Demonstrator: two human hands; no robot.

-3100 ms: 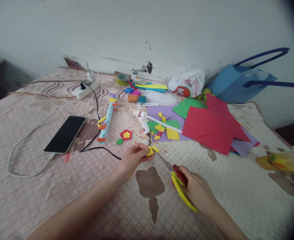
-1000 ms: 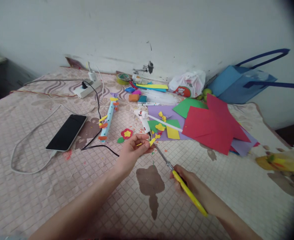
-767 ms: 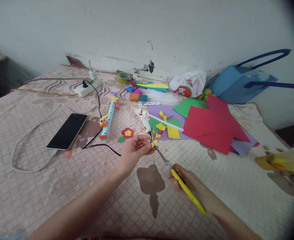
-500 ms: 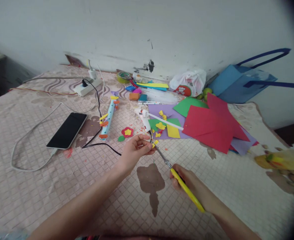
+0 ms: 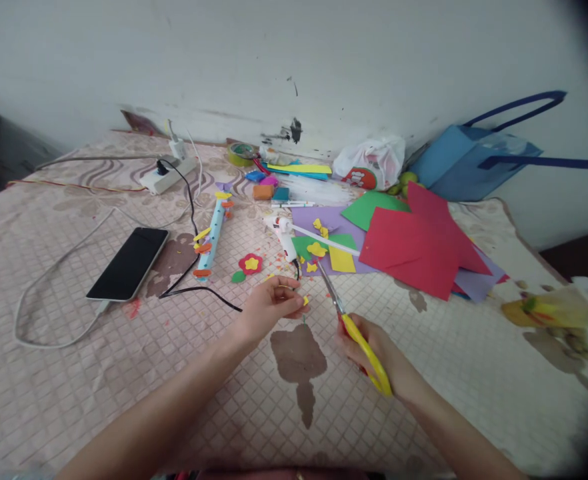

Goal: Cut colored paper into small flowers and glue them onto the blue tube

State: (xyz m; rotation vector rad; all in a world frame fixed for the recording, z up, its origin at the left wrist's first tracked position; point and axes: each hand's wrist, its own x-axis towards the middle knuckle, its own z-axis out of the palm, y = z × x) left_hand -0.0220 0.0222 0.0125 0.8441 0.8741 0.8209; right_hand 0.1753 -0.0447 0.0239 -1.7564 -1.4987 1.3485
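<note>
My left hand (image 5: 273, 303) pinches a small yellow foam piece (image 5: 305, 301) between thumb and fingertips, just above the tablecloth. In my right hand (image 5: 369, 343) is a pair of scissors (image 5: 358, 337) with yellow handles, red inside. Their blades point up and left, apart from the yellow piece. Beyond the hands lies a white glue gun (image 5: 281, 237) with a long glue stick in its back. A red foam flower (image 5: 251, 264) with a yellow middle and a green leaf (image 5: 238, 276) rest left of it. Yellow cut-outs (image 5: 317, 249) lie on the coloured sheets.
Red foam sheets (image 5: 409, 250) overlap others on the right. A light blue decorated strip (image 5: 212, 233) lies left of the glue gun. Farther left are a phone (image 5: 128, 265) on a cable and a power strip (image 5: 168, 175). A blue bag (image 5: 467, 163) stands at the back right.
The scissors have moved up and away from the yellow piece, their handles turned more into view. Less yellow shows at my left fingertips. The whole view has shifted slightly.
</note>
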